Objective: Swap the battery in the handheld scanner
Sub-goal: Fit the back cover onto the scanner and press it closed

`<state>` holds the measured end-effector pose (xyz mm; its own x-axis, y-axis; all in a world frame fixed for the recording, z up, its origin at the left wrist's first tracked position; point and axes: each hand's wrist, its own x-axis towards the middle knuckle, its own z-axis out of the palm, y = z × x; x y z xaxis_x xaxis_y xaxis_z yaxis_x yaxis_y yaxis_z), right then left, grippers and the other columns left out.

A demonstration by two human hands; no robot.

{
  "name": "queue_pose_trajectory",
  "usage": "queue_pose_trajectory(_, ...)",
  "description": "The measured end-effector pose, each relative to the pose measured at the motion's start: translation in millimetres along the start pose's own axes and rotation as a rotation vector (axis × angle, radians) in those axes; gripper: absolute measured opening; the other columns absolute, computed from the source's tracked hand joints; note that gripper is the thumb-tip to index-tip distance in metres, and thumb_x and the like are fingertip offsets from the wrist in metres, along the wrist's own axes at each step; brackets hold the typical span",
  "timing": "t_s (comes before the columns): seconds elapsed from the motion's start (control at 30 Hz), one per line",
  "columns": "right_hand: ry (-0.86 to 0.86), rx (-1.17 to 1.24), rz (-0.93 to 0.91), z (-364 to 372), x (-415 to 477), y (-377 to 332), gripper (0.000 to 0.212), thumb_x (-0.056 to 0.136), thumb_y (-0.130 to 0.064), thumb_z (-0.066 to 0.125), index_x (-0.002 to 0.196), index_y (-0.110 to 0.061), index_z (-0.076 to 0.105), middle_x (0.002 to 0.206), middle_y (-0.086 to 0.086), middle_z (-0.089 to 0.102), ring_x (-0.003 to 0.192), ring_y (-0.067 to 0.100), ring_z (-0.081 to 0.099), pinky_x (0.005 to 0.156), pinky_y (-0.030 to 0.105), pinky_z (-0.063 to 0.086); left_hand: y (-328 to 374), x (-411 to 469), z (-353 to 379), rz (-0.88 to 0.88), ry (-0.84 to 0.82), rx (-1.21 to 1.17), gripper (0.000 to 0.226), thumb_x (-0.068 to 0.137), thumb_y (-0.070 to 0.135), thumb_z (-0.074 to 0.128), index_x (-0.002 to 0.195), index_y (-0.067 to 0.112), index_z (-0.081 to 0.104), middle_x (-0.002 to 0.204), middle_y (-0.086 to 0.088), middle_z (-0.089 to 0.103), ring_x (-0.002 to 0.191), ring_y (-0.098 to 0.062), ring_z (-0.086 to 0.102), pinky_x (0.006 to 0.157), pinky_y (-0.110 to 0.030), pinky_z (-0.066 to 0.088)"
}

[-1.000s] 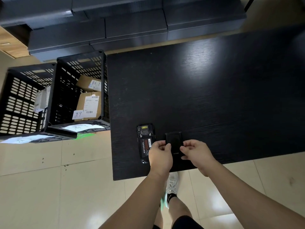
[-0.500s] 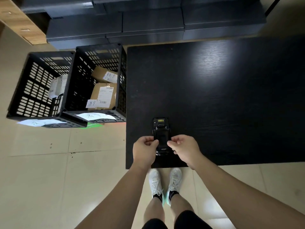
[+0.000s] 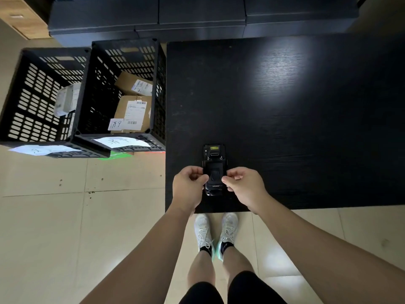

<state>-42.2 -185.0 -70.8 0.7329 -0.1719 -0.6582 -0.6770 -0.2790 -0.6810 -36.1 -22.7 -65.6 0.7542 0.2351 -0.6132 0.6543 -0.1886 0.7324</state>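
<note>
The black handheld scanner (image 3: pixel 214 150) lies face down near the front edge of the black table (image 3: pixel 285 110), its yellow-labelled scan head pointing away from me. A black battery cover (image 3: pixel 214 174) with a round latch and a logo sits on the scanner's back. My left hand (image 3: pixel 187 189) pinches the cover's left side. My right hand (image 3: pixel 245 187) pinches its right side. My fingers hide the cover's side edges, and whether it is fully seated cannot be told.
Two black slotted crates (image 3: pixel 158 88) (image 3: pixel 19 84) stand on the tiled floor left of the table. One holds labelled cardboard boxes (image 3: pixel 133 113). Dark cabinets (image 3: pixel 197 18) line the back. My feet (image 3: pixel 215 231) stand at the table's front edge.
Both hands carried the cover from the table beside the scanner onto its back, hiding the labelled compartment. The view has shifted, so the scanner sits nearer centre.
</note>
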Motion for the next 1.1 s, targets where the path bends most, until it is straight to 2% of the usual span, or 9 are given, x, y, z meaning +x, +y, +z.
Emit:
queue_pose_trajectory(0.13, 0.019, -0.001, -0.016, 0.2, 0.8, 1.8, 0.010, 0.084, -0.014, 0.078, 0.094, -0.012, 0.075, 0.090, 0.011, 0.074, 0.072, 0.020, 0.074, 0.073, 0.032, 0.062, -1.0, 1.6, -1.1, 0.017, -0.010, 0.008, 0.013, 0.083, 0.002, 0.073, 0.089, 0.013, 0.071, 0.079, -0.005, 0.070, 0.068, -0.014, 0.064, 0.076, -0.037, 0.061)
queue_pose_trajectory(0.23, 0.033, -0.017, -0.019, -1.6, 0.8, 3.2, 0.007, 0.085, -0.013, 0.077, 0.092, -0.013, 0.075, 0.089, 0.011, 0.074, 0.073, 0.021, 0.073, 0.063, 0.022, 0.055, -2.5, 0.6, 0.0, 0.024, -0.018, 0.023, 0.012, 0.083, 0.003, 0.073, 0.090, 0.013, 0.071, 0.076, -0.002, 0.070, 0.066, -0.013, 0.064, 0.077, -0.038, 0.061)
queue_pose_trajectory(0.37, 0.040, -0.052, -0.032, -0.5, 1.7, 2.9, 0.010, 0.085, -0.015, 0.077, 0.094, -0.011, 0.075, 0.089, 0.012, 0.074, 0.075, 0.023, 0.074, 0.066, 0.023, 0.057, -2.7, -0.1, 0.4, 0.033, 0.000, 0.053, 0.012, 0.081, 0.005, 0.075, 0.087, 0.015, 0.071, 0.076, -0.002, 0.071, 0.065, -0.014, 0.065, 0.078, -0.042, 0.062)
queue_pose_trajectory(0.5, 0.082, -0.138, -0.050, 2.4, 2.9, 2.7, 0.010, 0.082, -0.020, 0.078, 0.090, -0.015, 0.076, 0.081, 0.002, 0.075, 0.075, 0.021, 0.074, 0.075, 0.033, 0.060, -2.7, 0.4, 2.6, 0.020, 0.033, 0.088, 0.014, 0.080, 0.008, 0.077, 0.084, 0.019, 0.071, 0.076, -0.002, 0.073, 0.072, -0.019, 0.070, 0.079, -0.043, 0.062)
queue_pose_trajectory(0.57, 0.111, -0.129, -0.044, 4.9, 1.8, 2.3, 0.011, 0.081, -0.020, 0.080, 0.091, -0.016, 0.075, 0.076, -0.002, 0.074, 0.072, 0.017, 0.073, 0.074, 0.032, 0.061, -2.8, -0.2, 4.9, 0.019, 0.058, 0.099, 0.013, 0.079, 0.009, 0.078, 0.085, 0.020, 0.071, 0.075, -0.001, 0.073, 0.073, -0.020, 0.072, 0.079, -0.042, 0.062)
queue_pose_trajectory(0.77, 0.168, -0.088, -0.017, 11.4, -3.7, 4.4, 0.019, 0.081, -0.024, 0.080, 0.098, -0.017, 0.078, 0.079, -0.004, 0.076, 0.074, 0.013, 0.073, 0.078, 0.030, 0.060, -2.6, -6.4, 10.4, 0.039, 0.106, 0.131, 0.020, 0.083, 0.015, 0.077, 0.103, 0.014, 0.075, 0.082, 0.002, 0.074, 0.080, -0.017, 0.072, 0.085, -0.038, 0.059)
queue_pose_trajectory(0.97, 0.195, -0.016, -0.006, 13.2, -8.6, 3.9, 0.021, 0.081, -0.023, 0.080, 0.101, -0.015, 0.080, 0.078, -0.004, 0.076, 0.076, 0.014, 0.074, 0.081, 0.031, 0.059, -4.0, -8.6, 11.9, 0.069, 0.127, 0.165, 0.027, 0.086, 0.016, 0.076, 0.112, 0.011, 0.076, 0.105, -0.001, 0.076, 0.097, -0.016, 0.070, 0.093, -0.031, 0.055)
queue_pose_trajectory(1.03, 0.209, -0.006, -0.011, 14.9, -9.3, 3.2, 0.020, 0.081, -0.023, 0.080, 0.100, -0.014, 0.080, 0.075, -0.004, 0.075, 0.073, 0.014, 0.073, 0.080, 0.031, 0.059, -4.0, -9.0, 12.1, 0.076, 0.133, 0.177, 0.027, 0.086, 0.015, 0.076, 0.113, 0.010, 0.075, 0.108, -0.002, 0.076, 0.098, -0.014, 0.069, 0.089, -0.022, 0.053)
queue_pose_trajectory(1.1, 0.222, -0.012, -0.011, 16.4, -9.3, 2.2, 0.020, 0.081, -0.023, 0.080, 0.099, -0.014, 0.080, 0.073, -0.004, 0.075, 0.070, 0.012, 0.071, 0.076, 0.027, 0.058, -3.1, -9.9, 12.2, 0.075, 0.137, 0.189, 0.027, 0.087, 0.014, 0.075, 0.113, 0.009, 0.075, 0.108, -0.002, 0.075, 0.094, -0.008, 0.065, 0.077, -0.006, 0.044)
